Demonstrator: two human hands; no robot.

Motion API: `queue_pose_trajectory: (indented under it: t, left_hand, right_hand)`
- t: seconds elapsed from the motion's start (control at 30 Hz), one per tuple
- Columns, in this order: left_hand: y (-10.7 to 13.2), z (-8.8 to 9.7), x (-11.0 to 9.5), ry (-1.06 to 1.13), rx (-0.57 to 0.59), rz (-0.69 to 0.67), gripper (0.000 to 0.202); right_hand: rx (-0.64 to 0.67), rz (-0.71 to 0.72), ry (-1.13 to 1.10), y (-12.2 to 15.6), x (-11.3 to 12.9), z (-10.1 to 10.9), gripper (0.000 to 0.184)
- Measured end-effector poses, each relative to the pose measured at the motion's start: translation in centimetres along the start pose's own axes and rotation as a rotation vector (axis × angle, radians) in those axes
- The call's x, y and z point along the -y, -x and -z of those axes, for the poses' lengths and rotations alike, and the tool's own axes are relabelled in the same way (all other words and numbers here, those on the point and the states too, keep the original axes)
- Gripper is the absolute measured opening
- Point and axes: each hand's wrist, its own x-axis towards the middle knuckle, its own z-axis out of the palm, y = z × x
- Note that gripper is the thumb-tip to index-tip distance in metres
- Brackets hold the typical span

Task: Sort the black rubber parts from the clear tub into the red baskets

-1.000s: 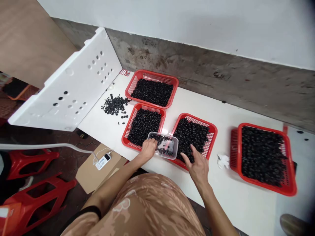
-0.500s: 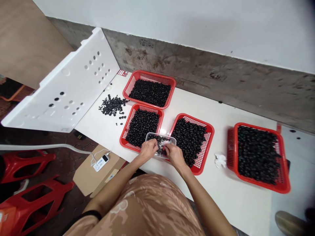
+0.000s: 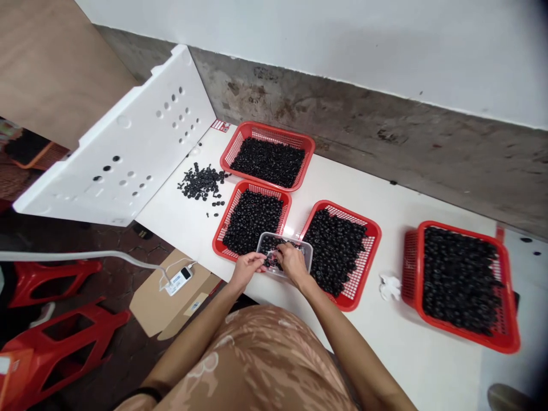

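A small clear plastic tub of little black ring-shaped parts rests across the edges of two red baskets near the table's front. My left hand is at the tub's near left corner, fingers curled and pinched together. My right hand reaches over the tub's near rim, fingers bent down among the black parts. What each hand pinches is too small to make out. The left red basket and the middle red basket beside the tub are heaped with black parts.
A third red basket stands farther back, a larger one at the right. Loose black parts lie by a white perforated panel. A crumpled white scrap lies on the white table. Red stools, cardboard and a power strip sit below.
My right hand moved from the middle basket over to the clear tub, meeting my left hand there. The left hand shifted slightly toward the tub's near corner.
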Motion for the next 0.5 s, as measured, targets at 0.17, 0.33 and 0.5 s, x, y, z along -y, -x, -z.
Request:
queue_pose_trajectory:
  t: [0.17,0.33,0.5]
  left_hand:
    - [-0.2,-0.2,0.3,0.032,0.014,0.01,0.032]
    - [-0.1,-0.2,0.4,0.085,0.014,-0.05,0.045]
    - [-0.1,-0.6,0.2,0.032,0.073,-0.128,0.048]
  right_hand:
    - [-0.026,-0.026,-0.063,-0.1,0.3,-0.2,0.021]
    - [-0.063,0.005,-0.245,1.3,0.3,0.8,0.031]
    - [-0.059,0.017,-0.685,2.9,1.2,1.6,0.033]
